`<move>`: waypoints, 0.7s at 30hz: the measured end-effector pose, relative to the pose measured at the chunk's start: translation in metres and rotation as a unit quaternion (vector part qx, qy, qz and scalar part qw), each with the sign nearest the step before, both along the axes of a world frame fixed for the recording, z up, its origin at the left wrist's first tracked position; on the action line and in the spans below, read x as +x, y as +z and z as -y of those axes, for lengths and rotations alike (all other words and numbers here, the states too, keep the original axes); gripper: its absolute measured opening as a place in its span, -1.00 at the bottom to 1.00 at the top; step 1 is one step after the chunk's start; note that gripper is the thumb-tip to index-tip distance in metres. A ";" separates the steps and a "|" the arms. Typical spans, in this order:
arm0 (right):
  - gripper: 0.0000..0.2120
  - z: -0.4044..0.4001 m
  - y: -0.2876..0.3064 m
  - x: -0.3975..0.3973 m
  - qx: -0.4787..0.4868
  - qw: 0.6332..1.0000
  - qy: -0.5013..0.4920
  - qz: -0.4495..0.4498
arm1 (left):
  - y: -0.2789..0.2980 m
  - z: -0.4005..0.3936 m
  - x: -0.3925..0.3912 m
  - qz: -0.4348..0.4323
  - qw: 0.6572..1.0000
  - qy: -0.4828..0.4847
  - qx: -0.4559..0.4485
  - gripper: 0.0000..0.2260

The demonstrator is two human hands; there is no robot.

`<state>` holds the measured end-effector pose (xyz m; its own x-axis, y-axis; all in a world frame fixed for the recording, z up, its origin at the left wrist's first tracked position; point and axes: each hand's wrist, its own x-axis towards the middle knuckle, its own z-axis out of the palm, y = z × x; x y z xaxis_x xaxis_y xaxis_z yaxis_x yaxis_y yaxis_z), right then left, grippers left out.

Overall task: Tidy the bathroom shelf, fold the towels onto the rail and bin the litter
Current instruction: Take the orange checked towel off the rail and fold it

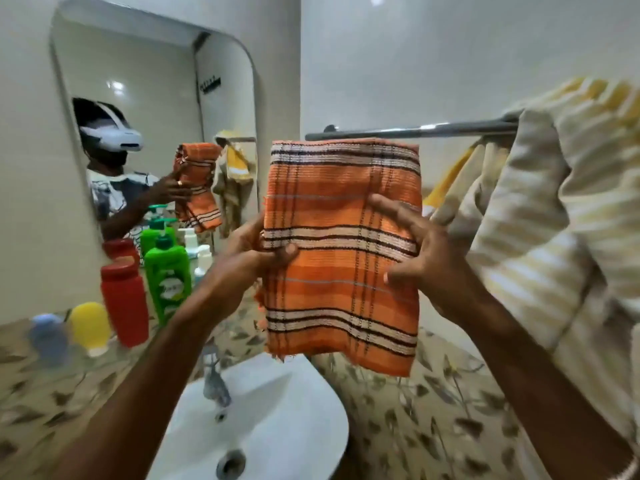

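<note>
Holding the orange towel (341, 258) up in front of the chest, both hands keep it hanging flat above the white sink (277, 420). The left hand (252, 252) pinches the towel's left edge, with the thumb on the front and the fingers behind. The right hand (415, 251) is on the right side, with its fingers spread across the front and the thumb pressing lower down, so it seems to grip that edge too. The towel is folded into a tall shape, with its long side going up and down and its stripes running across. It looks soft, thin and light, so it should bend and droop easily and will not break. The bottom edge is a bit frayed. Holding it by the two side edges, or near the top corners, looks like the best way to keep the fold neat. Its top edge sits just below the silver rail (415, 130), and I cannot tell if it touches it. I think the next job is to hang it over the rail. On the right, a cream and yellow towel (571, 209) is bunched on the same rail. To the left, a red bottle (124, 299), a green bottle (168, 278) and a yellow bottle (89, 325) stand on the shelf below the mirror (152, 98).
</note>
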<state>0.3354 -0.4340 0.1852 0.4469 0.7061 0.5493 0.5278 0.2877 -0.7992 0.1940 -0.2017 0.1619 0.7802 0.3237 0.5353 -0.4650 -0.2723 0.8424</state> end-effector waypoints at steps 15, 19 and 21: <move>-0.27 -0.116 0.159 0.051 0.055 0.937 -0.302 0.169 | 0.154 -0.103 0.168 0.141 0.985 -0.056 -0.082 -0.47; -0.45 -0.137 0.185 0.075 -0.036 0.880 -0.433 0.194 | 0.172 -0.114 0.203 0.097 0.992 -0.031 -0.072 -0.43; -0.54 -0.145 0.184 0.082 -0.125 0.840 -0.488 0.202 | 0.170 -0.117 0.215 0.069 0.996 0.007 -0.059 -0.43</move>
<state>0.4173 -0.2891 0.3694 0.6927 0.2278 0.6843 0.6574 -0.5896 -0.4692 0.4095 -0.0844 0.3316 0.6972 0.4014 0.5940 -0.5750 -0.1817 0.7977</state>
